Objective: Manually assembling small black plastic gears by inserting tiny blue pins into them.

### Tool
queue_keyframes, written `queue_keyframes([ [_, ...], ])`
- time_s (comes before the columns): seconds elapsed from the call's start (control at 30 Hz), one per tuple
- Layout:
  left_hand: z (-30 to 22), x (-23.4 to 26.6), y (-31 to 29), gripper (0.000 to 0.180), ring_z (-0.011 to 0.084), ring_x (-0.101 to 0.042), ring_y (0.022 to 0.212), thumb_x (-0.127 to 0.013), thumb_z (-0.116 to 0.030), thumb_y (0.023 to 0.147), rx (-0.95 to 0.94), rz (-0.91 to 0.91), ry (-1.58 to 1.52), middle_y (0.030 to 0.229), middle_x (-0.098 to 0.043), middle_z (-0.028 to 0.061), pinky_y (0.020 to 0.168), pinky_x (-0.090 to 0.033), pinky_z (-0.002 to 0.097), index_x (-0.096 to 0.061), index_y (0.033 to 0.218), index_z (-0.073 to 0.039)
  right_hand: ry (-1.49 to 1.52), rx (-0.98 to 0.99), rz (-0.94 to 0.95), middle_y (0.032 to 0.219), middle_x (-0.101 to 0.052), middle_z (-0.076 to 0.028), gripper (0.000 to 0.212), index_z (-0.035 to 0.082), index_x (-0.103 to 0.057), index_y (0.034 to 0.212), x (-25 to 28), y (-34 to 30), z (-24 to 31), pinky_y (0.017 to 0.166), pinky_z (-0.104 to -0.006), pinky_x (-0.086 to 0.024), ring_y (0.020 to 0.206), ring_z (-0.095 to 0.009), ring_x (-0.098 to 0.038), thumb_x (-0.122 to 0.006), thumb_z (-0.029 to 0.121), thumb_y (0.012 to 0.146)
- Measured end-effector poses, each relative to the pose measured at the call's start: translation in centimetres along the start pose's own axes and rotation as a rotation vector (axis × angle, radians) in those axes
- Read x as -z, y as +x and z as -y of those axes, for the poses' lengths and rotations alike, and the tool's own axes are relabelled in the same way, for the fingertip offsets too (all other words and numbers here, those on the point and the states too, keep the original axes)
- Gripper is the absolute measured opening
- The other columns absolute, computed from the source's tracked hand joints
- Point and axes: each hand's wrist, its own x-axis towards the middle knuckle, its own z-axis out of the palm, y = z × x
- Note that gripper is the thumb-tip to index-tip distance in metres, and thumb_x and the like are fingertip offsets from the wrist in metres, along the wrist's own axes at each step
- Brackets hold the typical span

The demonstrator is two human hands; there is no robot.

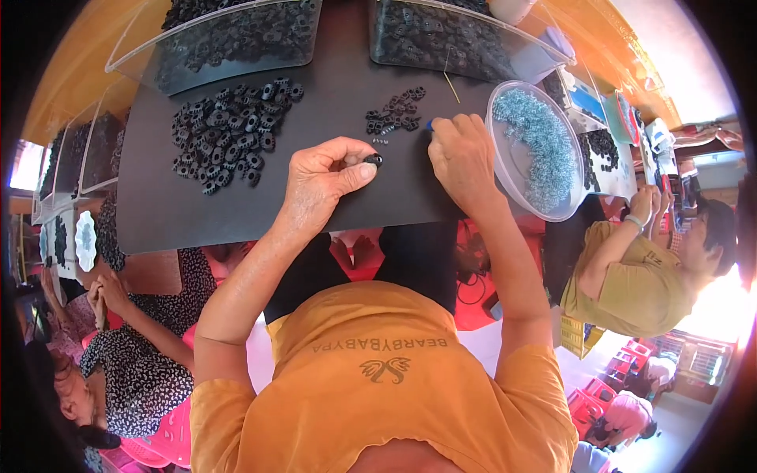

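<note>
My left hand (322, 175) pinches a small black plastic part (373, 159) between thumb and forefinger over the dark table. Closed in a fist, my right hand (464, 162) is to its right, with the blue end (430, 124) of something poking out on its left side; the rest is hidden by the fingers. Just beyond the left hand lie a few tiny metallic pieces (381, 141) and a small group of black parts (400, 107). A larger pile of black parts (225, 134) spreads on the left. Right of my right hand, a round clear bowl (503, 162) holds many small pale-blue pieces.
Two clear bins (236, 47) (465, 43) full of black parts stand along the far side. A thin yellowish stick (452, 87) lies near the bowl. Co-workers sit at the left (142, 347) and the right (639, 276), with more bins beside them.
</note>
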Motion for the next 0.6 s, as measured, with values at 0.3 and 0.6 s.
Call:
queue_keyframes([
  [0.3, 0.5, 0.1, -0.1, 0.016, 0.0036, -0.053, 0.072, -0.07, -0.005, 0.082, -0.076, -0.011, 0.029, 0.079, -0.061, -0.0037, 0.068, -0.045, 0.0182, -0.067, 0.097, 0.0, 1.186, -0.592, 0.051, 0.07, -0.057, 0.004, 0.01, 0.002, -0.061, 0.088, 2.2, 0.1, 5.0, 0.058, -0.0201, -0.042, 0.066, -0.002, -0.049, -0.066, 0.002, 0.079],
  [0.6, 0.4, 0.3, -0.1, 0.016, 0.0047, -0.055, 0.074, -0.068, -0.006, 0.085, -0.039, 0.025, -0.067, 0.083, -0.064, 0.0007, 0.068, -0.045, 0.0181, -0.066, 0.099, 0.001, 1.39, -0.569, 0.047, 0.079, -0.064, -0.001, 0.007, 0.0, -0.061, 0.091, 1.9, 0.2, 6.7, 0.064, -0.0199, -0.047, 0.072, -0.005, -0.058, -0.062, -0.001, 0.085],
])
